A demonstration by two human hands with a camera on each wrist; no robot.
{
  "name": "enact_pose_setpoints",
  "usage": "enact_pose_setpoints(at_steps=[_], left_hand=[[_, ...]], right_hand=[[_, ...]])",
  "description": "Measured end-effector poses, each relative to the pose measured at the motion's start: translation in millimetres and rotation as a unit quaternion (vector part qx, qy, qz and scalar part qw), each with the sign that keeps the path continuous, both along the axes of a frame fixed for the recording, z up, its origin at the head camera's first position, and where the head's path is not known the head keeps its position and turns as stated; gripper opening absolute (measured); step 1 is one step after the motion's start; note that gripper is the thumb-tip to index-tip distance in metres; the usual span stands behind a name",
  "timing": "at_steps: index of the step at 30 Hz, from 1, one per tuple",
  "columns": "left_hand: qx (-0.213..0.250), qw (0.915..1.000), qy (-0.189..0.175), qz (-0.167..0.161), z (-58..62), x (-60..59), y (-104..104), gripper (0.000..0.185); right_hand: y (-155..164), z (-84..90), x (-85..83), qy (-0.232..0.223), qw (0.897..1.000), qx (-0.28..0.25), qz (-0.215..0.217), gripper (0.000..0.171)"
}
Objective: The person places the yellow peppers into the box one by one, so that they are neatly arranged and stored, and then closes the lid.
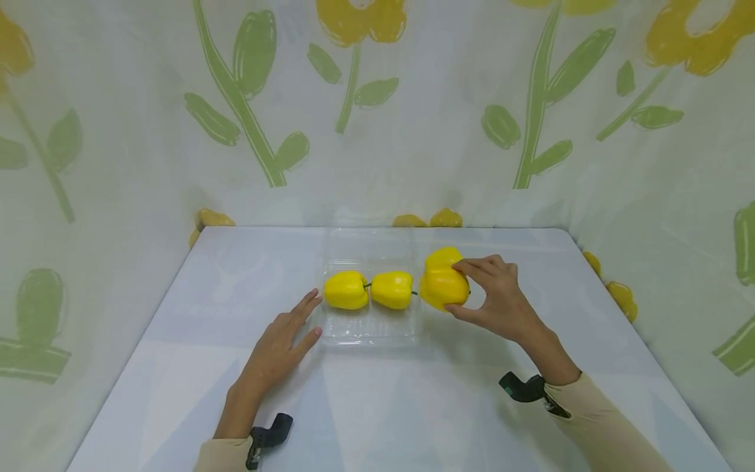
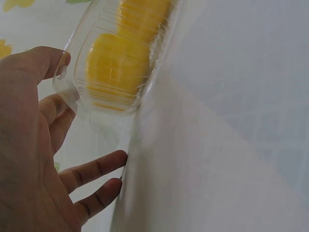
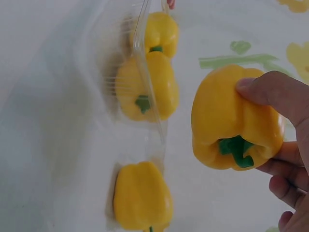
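Pepper (image 1: 442, 283) sat pinched between my right hand's (image 1: 501, 298) thumb and fingers, just right of the tray (image 1: 368, 331) holding two peppers. My left hand (image 1: 277, 351) lay flat, fingers straight against the tray's edge.

Glossy peppers, clear plastic, printed cloth.

From my seat the yellow pepper (image 1: 442, 283) pinched in the right hand (image 1: 498, 298) looks smooth and waxy, with a soft shine; it may be moulded plastic, I can't tell. The tray (image 1: 368, 331) under the left hand (image 1: 283, 347) is thin clear plastic, ribbed and glossy. The table (image 1: 413, 406) reads as a smooth, pale, faintly sheeny sheet. The backdrop (image 1: 413, 131) looks like matt printed cloth, the sleeve (image 1: 596, 419) plain matt fabric.
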State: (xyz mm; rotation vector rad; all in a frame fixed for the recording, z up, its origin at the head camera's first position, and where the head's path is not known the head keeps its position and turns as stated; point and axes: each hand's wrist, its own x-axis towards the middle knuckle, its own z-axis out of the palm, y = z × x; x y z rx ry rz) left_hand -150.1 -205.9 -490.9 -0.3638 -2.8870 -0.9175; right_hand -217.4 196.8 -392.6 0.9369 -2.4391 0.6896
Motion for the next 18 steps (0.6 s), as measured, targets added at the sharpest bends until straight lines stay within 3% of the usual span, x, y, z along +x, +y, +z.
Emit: enact_pose_setpoints(at_steps=[18], left_hand=[[-0.005, 1.0, -0.004, 0.001, 3.1, 0.0, 0.6, 0.066]], right_hand=[[-34.6, -6.3, 0.5, -0.009, 0.999, -0.005, 0.048, 0.067]])
